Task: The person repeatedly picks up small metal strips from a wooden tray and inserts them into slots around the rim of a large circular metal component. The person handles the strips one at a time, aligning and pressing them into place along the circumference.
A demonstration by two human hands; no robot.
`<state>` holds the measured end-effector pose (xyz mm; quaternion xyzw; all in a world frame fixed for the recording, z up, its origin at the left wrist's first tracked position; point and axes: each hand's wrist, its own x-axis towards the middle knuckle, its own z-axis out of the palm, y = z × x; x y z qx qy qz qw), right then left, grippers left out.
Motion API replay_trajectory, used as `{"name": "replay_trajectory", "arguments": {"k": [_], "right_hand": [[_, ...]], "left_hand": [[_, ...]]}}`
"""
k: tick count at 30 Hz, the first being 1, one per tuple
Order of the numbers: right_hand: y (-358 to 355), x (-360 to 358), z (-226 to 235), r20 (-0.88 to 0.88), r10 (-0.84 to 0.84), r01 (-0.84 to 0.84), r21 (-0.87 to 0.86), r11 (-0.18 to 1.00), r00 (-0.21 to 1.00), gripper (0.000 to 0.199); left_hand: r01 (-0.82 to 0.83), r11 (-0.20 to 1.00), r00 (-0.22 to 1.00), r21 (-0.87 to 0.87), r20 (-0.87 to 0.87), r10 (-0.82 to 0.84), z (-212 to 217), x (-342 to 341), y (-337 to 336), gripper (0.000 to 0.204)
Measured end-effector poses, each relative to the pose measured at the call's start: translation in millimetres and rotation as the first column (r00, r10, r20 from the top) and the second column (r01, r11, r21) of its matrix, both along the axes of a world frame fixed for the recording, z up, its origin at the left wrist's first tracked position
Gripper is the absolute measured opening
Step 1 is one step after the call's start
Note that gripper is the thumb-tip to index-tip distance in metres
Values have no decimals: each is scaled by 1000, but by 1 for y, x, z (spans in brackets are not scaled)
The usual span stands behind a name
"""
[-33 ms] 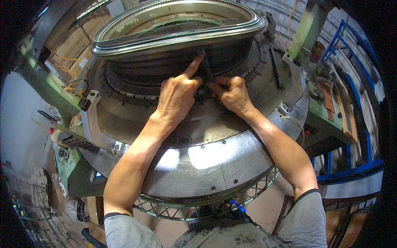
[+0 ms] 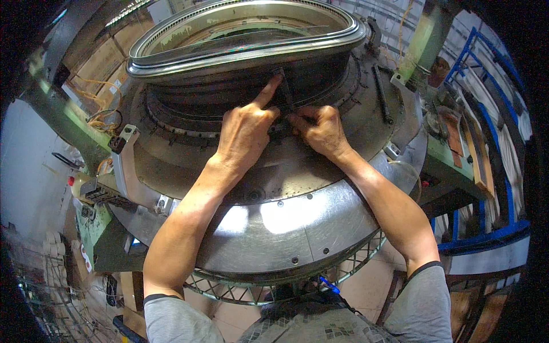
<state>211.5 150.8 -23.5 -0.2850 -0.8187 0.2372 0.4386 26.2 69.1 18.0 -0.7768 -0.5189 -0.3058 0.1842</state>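
Note:
A narrow dark metal strip [image 2: 287, 90] stands nearly upright against the dark round wall [image 2: 200, 97] of a large circular machine, below its shiny rim. My left hand [image 2: 243, 131] has the index finger stretched up, its tip on the strip's upper end. The left hand's other fingers are curled in by the strip's lower part. My right hand [image 2: 323, 132] is closed, thumb and index finger pinched at the strip's lower end. What lies between those fingertips is mostly hidden. Both wrists hover over the machine's broad dark ring plate [image 2: 274, 177].
A toothed metal rim [image 2: 246, 57] rises above the wall. A black rod [image 2: 382, 94] lies on the plate at right. Metal brackets [image 2: 127, 166] and green posts [image 2: 426, 43] flank the machine. Blue racks [image 2: 486, 246] stand at far right. A polished skirt [image 2: 274, 246] curves nearest me.

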Motion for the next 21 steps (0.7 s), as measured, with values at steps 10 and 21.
{"name": "replay_trajectory", "arguments": {"k": [10, 21], "right_hand": [[2, 1, 1, 43, -31, 33, -52, 998, 999, 19], [4, 0, 0, 62, -34, 37, -49, 998, 998, 19]], "left_hand": [[-1, 1000, 1000, -3, -26, 1, 2, 3, 0, 17], [18, 1000, 1000, -11, -10, -18, 2, 1, 1, 16]]}}
